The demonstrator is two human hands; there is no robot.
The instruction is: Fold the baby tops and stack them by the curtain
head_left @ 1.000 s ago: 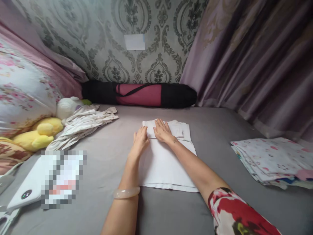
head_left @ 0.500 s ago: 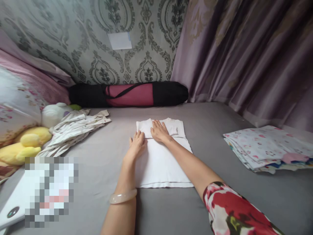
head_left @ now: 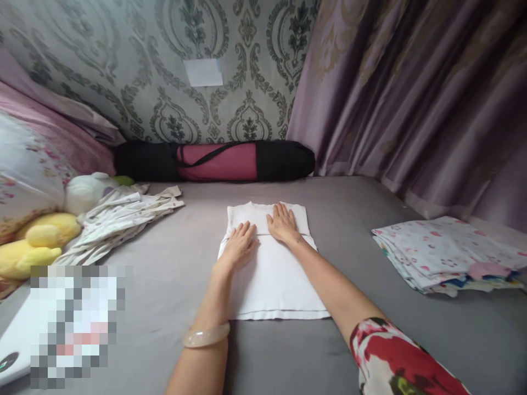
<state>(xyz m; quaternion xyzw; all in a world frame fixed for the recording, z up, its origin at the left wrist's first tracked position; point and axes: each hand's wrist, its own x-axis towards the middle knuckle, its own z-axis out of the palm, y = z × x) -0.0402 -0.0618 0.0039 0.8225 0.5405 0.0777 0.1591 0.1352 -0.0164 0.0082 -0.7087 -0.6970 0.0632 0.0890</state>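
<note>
A white garment (head_left: 275,280), partly folded, lies on the grey bed sheet (head_left: 337,219); its far end is doubled over into a band. My left hand (head_left: 241,244) rests flat on the garment's left side, fingers stretched across the edge of the band. Farther right, my right hand (head_left: 283,222) lies palm down on the folded band, its fingertips close to the far edge. Neither hand grips the cloth. The parts of the garment under both palms and under my right forearm are hidden.
To the right lies a stack of folded printed cloth (head_left: 444,249). Crumpled light clothing (head_left: 119,219), yellow plush toys (head_left: 41,241) and a white device (head_left: 24,334), partly pixelated, are on the left. A long black and red bag (head_left: 218,162) lies along the wall.
My right hand has slid right along the folded band. My left hand has moved from the garment's left edge inward onto the cloth. The band now looks flatter and wider.
</note>
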